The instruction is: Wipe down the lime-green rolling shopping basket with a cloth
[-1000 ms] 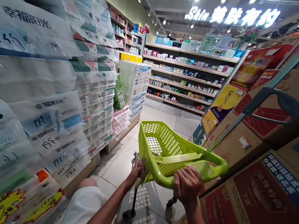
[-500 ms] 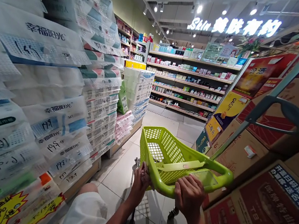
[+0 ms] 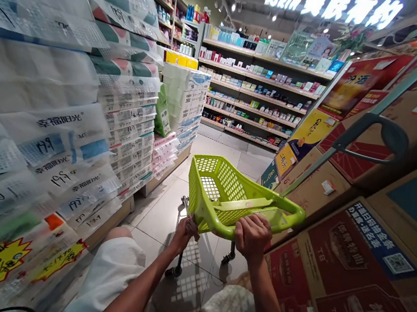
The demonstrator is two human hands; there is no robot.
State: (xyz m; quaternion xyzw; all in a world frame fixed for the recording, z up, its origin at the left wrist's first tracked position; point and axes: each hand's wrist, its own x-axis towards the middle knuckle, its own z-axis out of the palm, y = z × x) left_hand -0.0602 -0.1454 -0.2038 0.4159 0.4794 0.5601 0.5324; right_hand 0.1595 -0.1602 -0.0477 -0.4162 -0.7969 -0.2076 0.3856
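A lime-green plastic shopping cart (image 3: pixel 195 192) with a latticed basket stands in front of me. My right hand (image 3: pixel 253 236) is closed round the middle of its near handle rim. At the cart's near left corner, my left hand (image 3: pixel 184 233) is curled in a grip on the rim, its fingers partly hidden. A pale green flap (image 3: pixel 244 203) lies across the basket close to the handle. Below, a caster wheel (image 3: pixel 228 258) rests on the tiled floor. No goods show in the visible part of the basket.
Wrapped tissue packs (image 3: pixel 65 127) with handwritten prices rise in stacks on the left. Cardboard liquor cartons (image 3: pixel 364 278) line the right, with a grey pole handle (image 3: pixel 372 135) leaning before them. Cosmetics shelves (image 3: pixel 258 100) cross the aisle's far end.
The tissue stacks and cartons have shifted nearer as I move forward along the aisle. The cart sits slightly higher and further left in view. Both hands keep their grip.
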